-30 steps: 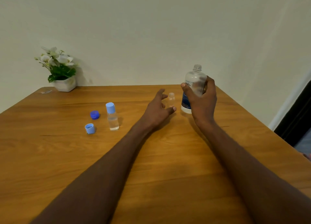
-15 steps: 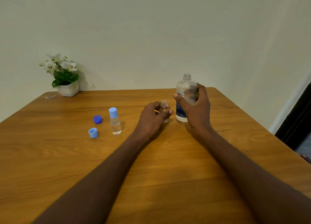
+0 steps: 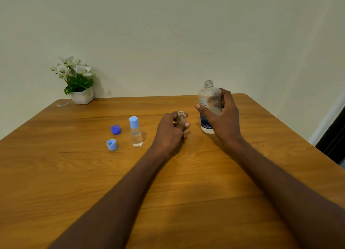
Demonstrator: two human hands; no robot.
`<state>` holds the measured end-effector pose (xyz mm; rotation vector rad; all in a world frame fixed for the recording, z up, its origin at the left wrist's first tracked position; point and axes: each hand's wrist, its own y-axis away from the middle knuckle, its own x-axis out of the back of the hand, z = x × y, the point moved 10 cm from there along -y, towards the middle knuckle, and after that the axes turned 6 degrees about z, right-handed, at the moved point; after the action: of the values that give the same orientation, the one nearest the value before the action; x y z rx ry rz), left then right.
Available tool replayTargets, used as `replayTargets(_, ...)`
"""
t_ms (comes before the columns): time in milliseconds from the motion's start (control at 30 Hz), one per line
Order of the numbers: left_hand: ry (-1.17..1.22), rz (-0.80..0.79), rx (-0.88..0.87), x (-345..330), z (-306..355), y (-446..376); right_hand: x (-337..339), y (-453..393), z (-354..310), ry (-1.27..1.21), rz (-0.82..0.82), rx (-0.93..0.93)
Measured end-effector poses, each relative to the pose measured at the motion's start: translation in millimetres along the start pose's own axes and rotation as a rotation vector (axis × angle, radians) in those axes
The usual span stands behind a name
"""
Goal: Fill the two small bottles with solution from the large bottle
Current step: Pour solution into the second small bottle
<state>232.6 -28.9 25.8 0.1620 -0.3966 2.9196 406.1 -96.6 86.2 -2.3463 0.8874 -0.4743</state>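
Observation:
My right hand (image 3: 225, 118) grips the large clear bottle (image 3: 208, 99), uncapped and upright, its base just above or on the wooden table (image 3: 56, 174). To its left my left hand (image 3: 170, 132) is closed around a small uncapped clear bottle (image 3: 181, 117), held upright; only its neck and shoulder show. A second small bottle (image 3: 136, 132) with a light blue cap stands further left, with clear liquid inside.
Two loose caps lie left of the capped bottle: a dark blue cap (image 3: 115, 129) and a light blue cap (image 3: 111, 144). A white pot of flowers (image 3: 78, 80) stands at the table's far left corner. The table's right edge runs close to the large bottle.
My left hand, open and reaching a second ago, has closed around the small uncapped bottle. The right hand keeps its grip on the large bottle.

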Motion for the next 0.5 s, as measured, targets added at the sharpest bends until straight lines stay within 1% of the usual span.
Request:
replayTargets(233,0.051,0.048,0.001,4.8,-0.1,-5.5,-6.2,1.9,-5.4,0.063,-0.028,0.078)
replayTargets(333,0.015,0.057,-0.031,5.4,1.5,-6.5,-7.2,1.7,-7.0,0.099,-0.032,0.108)
replayTargets(500,-0.066,0.128,-0.094,13.1,7.8,-7.2,-7.5,0.5,-5.6,0.166,-0.050,0.155)
